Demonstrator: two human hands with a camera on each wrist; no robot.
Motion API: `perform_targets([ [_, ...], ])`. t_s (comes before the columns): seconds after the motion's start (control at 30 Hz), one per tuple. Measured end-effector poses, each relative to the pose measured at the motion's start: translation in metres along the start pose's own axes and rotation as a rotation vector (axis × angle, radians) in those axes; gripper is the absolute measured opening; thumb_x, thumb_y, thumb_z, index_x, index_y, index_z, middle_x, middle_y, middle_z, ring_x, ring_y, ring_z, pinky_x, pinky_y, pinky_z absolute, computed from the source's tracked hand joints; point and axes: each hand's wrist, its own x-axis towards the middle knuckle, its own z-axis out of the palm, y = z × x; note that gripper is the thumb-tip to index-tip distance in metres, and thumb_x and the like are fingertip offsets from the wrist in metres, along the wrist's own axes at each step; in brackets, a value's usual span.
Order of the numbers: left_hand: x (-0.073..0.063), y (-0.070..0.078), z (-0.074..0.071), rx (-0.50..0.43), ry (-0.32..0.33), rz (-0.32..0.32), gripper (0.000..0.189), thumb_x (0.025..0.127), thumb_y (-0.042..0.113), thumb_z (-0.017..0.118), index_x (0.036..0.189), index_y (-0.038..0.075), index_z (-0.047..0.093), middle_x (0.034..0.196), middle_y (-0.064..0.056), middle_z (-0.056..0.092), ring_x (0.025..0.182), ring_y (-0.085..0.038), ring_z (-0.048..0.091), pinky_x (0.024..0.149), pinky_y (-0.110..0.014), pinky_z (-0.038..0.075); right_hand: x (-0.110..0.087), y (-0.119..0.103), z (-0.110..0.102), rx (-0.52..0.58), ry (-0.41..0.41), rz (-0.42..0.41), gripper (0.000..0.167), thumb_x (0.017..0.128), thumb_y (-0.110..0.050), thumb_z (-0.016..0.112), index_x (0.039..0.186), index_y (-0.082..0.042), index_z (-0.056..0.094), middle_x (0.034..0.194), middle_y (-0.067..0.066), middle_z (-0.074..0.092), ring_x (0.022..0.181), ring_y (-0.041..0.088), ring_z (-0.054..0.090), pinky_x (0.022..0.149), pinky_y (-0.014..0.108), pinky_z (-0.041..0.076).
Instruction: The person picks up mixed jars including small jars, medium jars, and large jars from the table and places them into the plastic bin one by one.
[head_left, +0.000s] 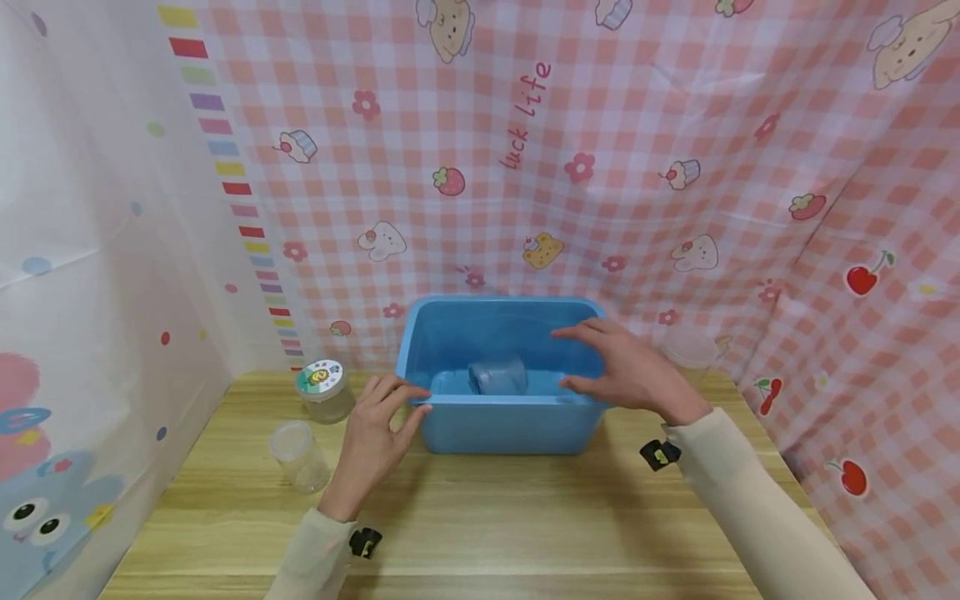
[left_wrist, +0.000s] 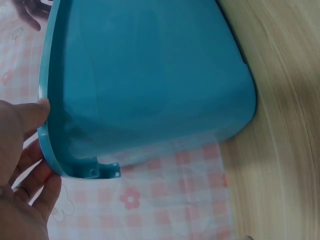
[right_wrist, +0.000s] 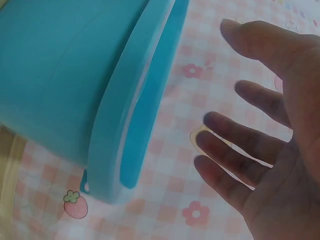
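A blue plastic bin [head_left: 510,429] stands on the table against the checked cloth. Inside it a clear plastic jar [head_left: 501,377] lies on its side. My left hand [head_left: 378,433] holds the bin's rim at the near left corner. In the left wrist view the thumb is on the outer face of the rim and the other fingers [left_wrist: 42,187] are behind the corner. Over the bin's right end my right hand [head_left: 633,367] is spread, thumb apart from the fingers. The right wrist view shows this hand [right_wrist: 270,140] beside the rim, holding nothing.
Left of the bin stands a jar [head_left: 327,396] with a printed label on its lid. Nearer me is another clear jar [head_left: 298,457], tilted. A pale round-topped container [head_left: 688,348] is partly hidden behind my right wrist. Checked cloth [head_left: 525,167] hangs behind the wooden table [head_left: 510,525].
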Motion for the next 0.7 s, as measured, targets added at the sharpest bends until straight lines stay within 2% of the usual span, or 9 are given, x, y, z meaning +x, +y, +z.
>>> perform_targets([
  [0.23, 0.001, 0.0, 0.0, 0.009, -0.004, -0.004, 0.015, 0.089, 0.019, 0.082, 0.103, 0.015, 0.078, 0.097, 0.002, 0.067, 0.096, -0.018, 0.056, 0.08, -0.036, 0.051, -0.008, 0.011, 0.0, 0.034, 0.094, 0.018, 0.082, 0.084, -0.043, 0.084, 0.153, -0.019, 0.047, 0.16, 0.013, 0.041, 0.146, 0.039, 0.039, 0.106, 0.064, 0.046],
  [0.47, 0.001, 0.002, 0.0, 0.012, 0.007, 0.006, 0.015, 0.088, 0.018, 0.083, 0.102, 0.014, 0.078, 0.097, 0.001, 0.067, 0.096, -0.018, 0.057, 0.08, -0.036, 0.051, -0.013, 0.023, 0.005, 0.03, 0.179, 0.038, 0.094, 0.083, -0.049, 0.084, 0.159, -0.019, 0.037, 0.163, 0.014, 0.035, 0.147, 0.04, 0.036, 0.11, 0.068, 0.041],
  [0.7, 0.001, 0.004, -0.001, 0.011, 0.011, 0.011, 0.015, 0.088, 0.017, 0.083, 0.101, 0.013, 0.078, 0.097, 0.001, 0.067, 0.096, -0.019, 0.057, 0.08, -0.036, 0.051, -0.018, 0.03, 0.007, 0.036, 0.259, 0.046, 0.099, 0.081, -0.047, 0.085, 0.16, -0.018, 0.035, 0.164, 0.015, 0.034, 0.149, 0.04, 0.036, 0.11, 0.069, 0.039],
])
